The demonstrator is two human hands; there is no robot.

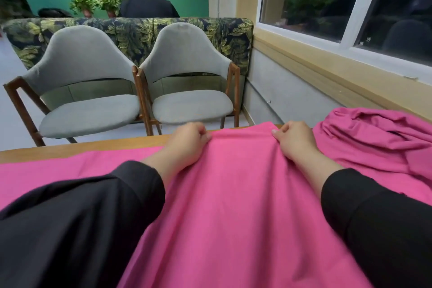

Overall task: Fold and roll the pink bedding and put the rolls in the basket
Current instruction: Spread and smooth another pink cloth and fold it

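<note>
Both grips, left hand (187, 140) and right hand (295, 139), pinching pink sheet (233, 194); second sheet (374, 133) bunched.

Pink bedding (233, 194) spread over table

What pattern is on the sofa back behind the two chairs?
Yellow-green leaves on dark fabric, covering the sofa back; the head view shows it.

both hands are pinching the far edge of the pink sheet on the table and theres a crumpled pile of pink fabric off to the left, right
Not quite: the crumpled pile of pink fabric lies to the right, near the window, not the left. The rest holds: in the head view the left hand and right hand each pinch the far edge of the pink sheet on the table.
</note>
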